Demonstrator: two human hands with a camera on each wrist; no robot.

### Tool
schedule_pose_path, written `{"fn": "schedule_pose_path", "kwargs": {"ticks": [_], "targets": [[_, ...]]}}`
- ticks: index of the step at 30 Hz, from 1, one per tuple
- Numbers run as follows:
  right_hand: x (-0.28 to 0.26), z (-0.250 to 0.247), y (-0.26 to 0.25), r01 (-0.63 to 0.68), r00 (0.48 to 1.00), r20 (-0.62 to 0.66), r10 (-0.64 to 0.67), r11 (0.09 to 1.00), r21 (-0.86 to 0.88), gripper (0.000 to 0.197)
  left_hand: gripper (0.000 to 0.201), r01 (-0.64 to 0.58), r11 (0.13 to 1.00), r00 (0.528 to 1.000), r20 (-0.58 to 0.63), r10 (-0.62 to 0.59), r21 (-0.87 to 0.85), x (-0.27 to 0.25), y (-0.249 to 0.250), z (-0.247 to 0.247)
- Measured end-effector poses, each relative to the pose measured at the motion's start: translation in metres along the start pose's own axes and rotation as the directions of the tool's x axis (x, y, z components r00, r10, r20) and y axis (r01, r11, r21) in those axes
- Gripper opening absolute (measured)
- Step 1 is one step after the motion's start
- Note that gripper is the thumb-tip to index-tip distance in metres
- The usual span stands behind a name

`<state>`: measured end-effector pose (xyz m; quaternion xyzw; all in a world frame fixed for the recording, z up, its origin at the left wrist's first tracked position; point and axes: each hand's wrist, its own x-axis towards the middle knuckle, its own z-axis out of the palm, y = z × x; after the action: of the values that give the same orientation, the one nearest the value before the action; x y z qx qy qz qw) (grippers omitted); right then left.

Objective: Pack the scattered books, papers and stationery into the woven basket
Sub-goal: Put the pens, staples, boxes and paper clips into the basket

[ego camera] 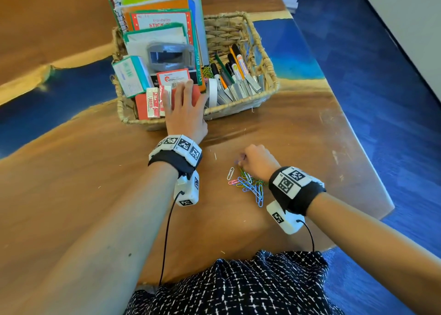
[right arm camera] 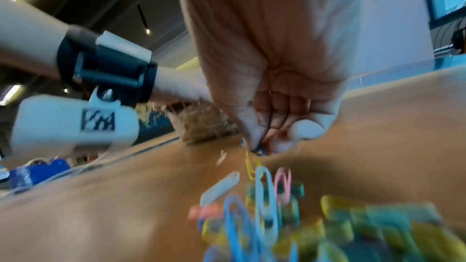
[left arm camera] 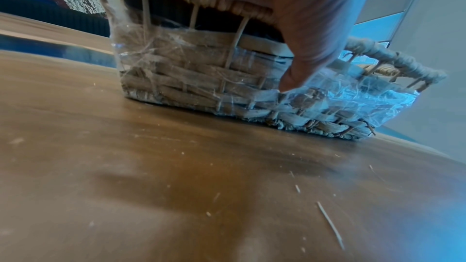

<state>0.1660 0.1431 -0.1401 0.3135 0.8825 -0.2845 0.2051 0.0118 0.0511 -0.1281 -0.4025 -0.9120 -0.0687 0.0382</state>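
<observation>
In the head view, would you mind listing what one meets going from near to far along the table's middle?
Patterned garment → pile of coloured paper clips → right hand pinching a clip → left hand on the woven basket → markers inside it → upright books and papers.
</observation>
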Motion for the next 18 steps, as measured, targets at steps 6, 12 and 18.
{"fn": "schedule_pose_path", "kwargs": {"ticks": [6,12,18], "targets": [[0.012,-0.075,-0.030,0.240,0.947,-0.259,-0.188,0.953,0.187,0.016,0.058,-0.001,1.000,0.999,-0.032,0.000,-0.004,-0.001,-0.001,0.001],[0.050,-0.146,-0.073,0.329,0.899,-0.386,-0.209,0.902,0.278,0.025,0.054,-0.003,1.000,0.999,-0.052,0.004,0.014,0.000,0.000,0.002],[0.082,-0.161,-0.090,0.295,0.905,-0.396,-0.157,0.902,0.316,0.035,0.057,-0.001,0.999,0.997,-0.079,0.004,0.047,0.001,-0.001,0.004]]}}
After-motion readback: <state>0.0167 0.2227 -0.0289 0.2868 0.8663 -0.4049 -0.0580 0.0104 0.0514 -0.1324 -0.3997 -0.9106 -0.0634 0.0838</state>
